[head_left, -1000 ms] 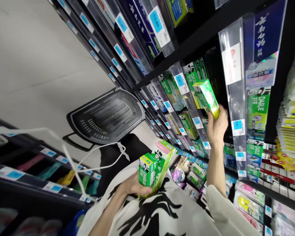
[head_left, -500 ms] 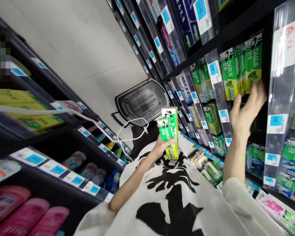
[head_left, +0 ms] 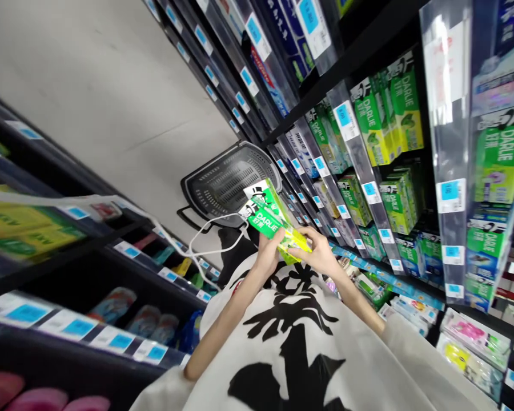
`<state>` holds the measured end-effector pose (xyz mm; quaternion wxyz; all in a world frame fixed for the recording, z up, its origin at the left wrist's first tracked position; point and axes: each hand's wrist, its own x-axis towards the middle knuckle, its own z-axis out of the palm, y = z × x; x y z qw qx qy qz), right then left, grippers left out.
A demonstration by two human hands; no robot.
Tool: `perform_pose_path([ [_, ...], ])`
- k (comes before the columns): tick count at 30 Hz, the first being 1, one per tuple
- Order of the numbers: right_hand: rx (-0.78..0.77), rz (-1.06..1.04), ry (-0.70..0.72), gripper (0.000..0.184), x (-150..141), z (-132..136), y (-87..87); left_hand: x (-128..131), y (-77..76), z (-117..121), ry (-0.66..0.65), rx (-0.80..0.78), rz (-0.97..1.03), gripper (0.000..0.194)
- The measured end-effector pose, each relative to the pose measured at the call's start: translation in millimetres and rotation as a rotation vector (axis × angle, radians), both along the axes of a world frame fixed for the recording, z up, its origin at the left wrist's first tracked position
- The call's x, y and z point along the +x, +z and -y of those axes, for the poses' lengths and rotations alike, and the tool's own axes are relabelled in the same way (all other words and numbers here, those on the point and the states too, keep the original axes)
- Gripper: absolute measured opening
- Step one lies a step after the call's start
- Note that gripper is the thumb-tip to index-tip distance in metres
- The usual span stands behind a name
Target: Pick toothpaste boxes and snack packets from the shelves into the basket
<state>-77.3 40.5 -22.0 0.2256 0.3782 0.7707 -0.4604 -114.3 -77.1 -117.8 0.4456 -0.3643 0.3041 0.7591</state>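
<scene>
The green and yellow boxes [head_left: 266, 218], at least two of them, were up in the air in front of the person's tummy, tipped to one side. One box lay against another, and the front one said DARLIE. The left hand [head_left: 270, 252] held them, its thumb pressed on the front; I could not tell how its other fingers sat behind. The right hand [head_left: 321, 252] had its bent fingers pinching the yellow end of the boxes. The person wore a white shirt [head_left: 300, 348] with big black shapes. Past the boxes, a dark basket [head_left: 209, 180] with holes sat on the gray floor [head_left: 124, 103]. A white cord [head_left: 51, 200] looped near it. On the right, a black shelf [head_left: 351, 63] had more green boxes [head_left: 406, 108] and blue-and-white price tags [head_left: 346, 120]. On the left were orange bottles [head_left: 115, 305] and yellow packs [head_left: 34, 231].
</scene>
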Motion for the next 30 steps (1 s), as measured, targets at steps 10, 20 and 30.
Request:
perform_pose_path([
  [10,-0.095,-0.154,-0.302,0.041,7,-35,16.1,-17,21.0,-6,0.01,0.181,-0.025,0.053],
  [20,1.091,-0.428,-0.045,0.052,-32,-191,7.0,-33,29.9,-17,0.019,0.17,-0.063,0.06],
  [30,1.14,-0.402,-0.06,0.065,-45,-236,6.2,-36,35.1,-16,-0.014,0.183,-0.062,0.053],
])
